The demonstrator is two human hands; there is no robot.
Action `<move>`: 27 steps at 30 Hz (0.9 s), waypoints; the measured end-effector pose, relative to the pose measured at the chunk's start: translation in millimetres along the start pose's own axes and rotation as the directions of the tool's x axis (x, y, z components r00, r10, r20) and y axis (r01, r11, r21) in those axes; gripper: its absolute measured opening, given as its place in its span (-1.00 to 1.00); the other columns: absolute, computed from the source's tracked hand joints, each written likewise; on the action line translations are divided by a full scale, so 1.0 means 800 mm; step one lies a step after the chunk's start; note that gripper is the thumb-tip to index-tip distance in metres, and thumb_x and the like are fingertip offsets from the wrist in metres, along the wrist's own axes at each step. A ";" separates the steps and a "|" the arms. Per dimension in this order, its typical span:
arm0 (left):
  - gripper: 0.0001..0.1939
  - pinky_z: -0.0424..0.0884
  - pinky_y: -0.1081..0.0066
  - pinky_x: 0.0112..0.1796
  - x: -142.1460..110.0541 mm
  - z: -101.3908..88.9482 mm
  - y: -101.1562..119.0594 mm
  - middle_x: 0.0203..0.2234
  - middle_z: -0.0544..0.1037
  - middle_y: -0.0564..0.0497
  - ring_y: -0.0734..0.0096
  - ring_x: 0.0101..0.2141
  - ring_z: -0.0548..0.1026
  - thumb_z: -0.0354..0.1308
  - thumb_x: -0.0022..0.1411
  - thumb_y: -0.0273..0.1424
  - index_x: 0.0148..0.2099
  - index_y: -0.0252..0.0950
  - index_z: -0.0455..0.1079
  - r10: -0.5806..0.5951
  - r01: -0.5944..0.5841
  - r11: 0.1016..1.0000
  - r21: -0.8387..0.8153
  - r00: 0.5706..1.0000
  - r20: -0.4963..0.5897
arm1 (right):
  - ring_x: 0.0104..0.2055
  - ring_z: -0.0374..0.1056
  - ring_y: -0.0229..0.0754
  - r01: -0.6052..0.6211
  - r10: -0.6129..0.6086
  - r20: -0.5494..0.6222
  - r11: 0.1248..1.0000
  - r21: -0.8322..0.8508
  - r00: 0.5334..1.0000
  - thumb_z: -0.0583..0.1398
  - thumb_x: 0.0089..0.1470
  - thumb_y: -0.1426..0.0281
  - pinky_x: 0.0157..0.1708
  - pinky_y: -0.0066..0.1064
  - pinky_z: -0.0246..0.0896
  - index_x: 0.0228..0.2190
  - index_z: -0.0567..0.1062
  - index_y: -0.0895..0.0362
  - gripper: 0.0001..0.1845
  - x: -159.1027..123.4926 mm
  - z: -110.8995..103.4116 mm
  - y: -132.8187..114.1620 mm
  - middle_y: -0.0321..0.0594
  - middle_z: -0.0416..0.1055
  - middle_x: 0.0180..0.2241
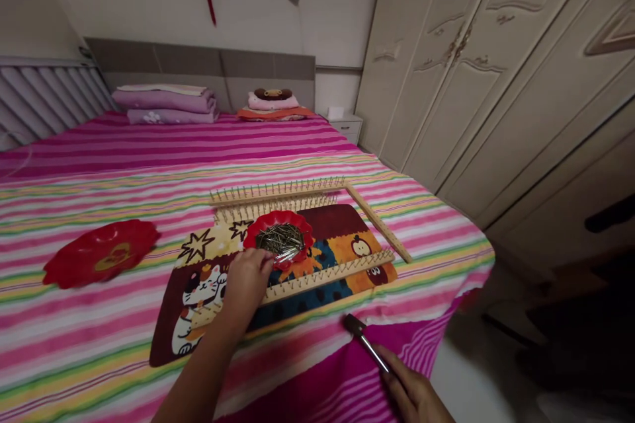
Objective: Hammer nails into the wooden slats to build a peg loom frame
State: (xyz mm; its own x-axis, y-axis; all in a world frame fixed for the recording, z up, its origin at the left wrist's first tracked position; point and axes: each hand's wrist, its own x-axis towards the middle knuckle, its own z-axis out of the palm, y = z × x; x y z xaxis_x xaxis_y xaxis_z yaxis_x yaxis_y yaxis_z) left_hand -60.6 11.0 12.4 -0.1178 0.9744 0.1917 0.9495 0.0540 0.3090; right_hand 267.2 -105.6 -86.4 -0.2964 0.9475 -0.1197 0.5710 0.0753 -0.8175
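Note:
My left hand [251,277] is at the near left rim of a scalloped red dish [252,232]. Its fingers are drawn together, and whatever they pinch is hidden. Loose metal nails [282,242] fill the dish. Under my left hand and forearm runs a wooden strip [325,275] with a row of nails standing up along it. My right hand [411,388] is wrapped round the handle of a hammer [373,351], its dark head [354,325] pointing away from me above the bed's near edge.
A printed cat mat [166,327] lies beneath the dish and strip. Farther back are more nail-studded strips [278,193], and a bare-looking wooden bar [378,221] slants at the right. A red lid [102,252] rests at left on the striped bed [59,337]. Wardrobes [446,66] stand at right.

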 end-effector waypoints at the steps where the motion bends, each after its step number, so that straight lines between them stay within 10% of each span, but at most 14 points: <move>1: -0.78 0.26 0.37 -0.15 0.011 0.002 0.007 -0.29 0.54 -0.04 0.30 -0.22 0.42 -0.01 0.15 -0.37 -0.26 -0.24 0.46 0.007 -0.011 0.999 0.047 0.997 0.083 | 0.11 0.27 -0.12 -0.002 0.002 -0.004 1.000 0.004 1.000 0.02 0.19 0.22 0.11 -0.37 0.12 0.10 0.32 0.08 -0.52 0.001 0.000 0.000 -0.18 0.38 0.07; 8: -0.83 0.31 0.35 -0.30 0.058 0.031 0.031 -0.37 0.59 -0.12 0.20 -0.27 0.51 0.07 0.03 -0.45 -0.36 -0.23 0.50 -0.091 0.046 0.987 0.155 0.951 0.297 | 0.12 0.26 -0.09 0.005 -0.005 -0.013 1.000 0.010 1.000 0.03 0.18 0.26 0.10 -0.32 0.14 0.08 0.34 0.11 -0.54 0.007 0.005 0.015 -0.12 0.38 0.07; 21: -0.81 0.32 0.44 -0.34 0.035 -0.004 0.010 -0.45 0.55 -0.01 0.39 -0.38 0.48 -0.04 0.12 -0.39 -0.35 -0.27 0.40 -0.081 0.098 0.988 -0.116 0.987 0.141 | 0.11 0.28 -0.12 0.009 -0.010 -0.036 1.000 -0.019 0.999 0.04 0.15 0.31 0.09 -0.36 0.14 0.07 0.36 0.12 -0.54 0.008 0.005 0.005 -0.13 0.39 0.06; 23: -0.81 0.34 0.47 -0.38 0.016 -0.027 -0.008 -0.48 0.54 0.06 0.44 -0.43 0.46 0.05 0.06 -0.28 -0.31 -0.26 0.40 -0.167 0.183 0.892 -0.412 0.983 0.075 | 0.08 0.32 -0.13 0.023 -0.024 -0.033 0.999 -0.032 0.999 0.03 0.15 0.33 0.06 -0.37 0.19 0.08 0.34 0.11 -0.54 0.007 0.006 0.004 -0.14 0.42 0.04; 27: -0.51 0.36 0.47 -0.42 -0.037 -0.065 -0.054 -0.47 0.54 0.08 0.47 -0.47 0.45 0.29 -0.23 -0.15 -0.21 -0.27 0.43 -0.434 0.277 0.420 -0.864 0.897 0.077 | 0.04 0.36 -0.10 0.010 -0.011 -0.016 0.998 -0.066 1.000 0.02 0.14 0.30 0.01 -0.34 0.25 0.10 0.32 0.08 -0.52 0.005 0.009 0.010 -0.15 0.44 0.02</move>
State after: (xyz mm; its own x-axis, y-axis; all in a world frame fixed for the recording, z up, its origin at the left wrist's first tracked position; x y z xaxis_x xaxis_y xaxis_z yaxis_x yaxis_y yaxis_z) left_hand -113.1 -31.4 42.1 -0.4959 0.8677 -0.0336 0.1149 0.1039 0.9879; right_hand 265.1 -103.4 -97.4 -0.2905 0.9515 -0.1016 0.6169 0.1051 -0.7800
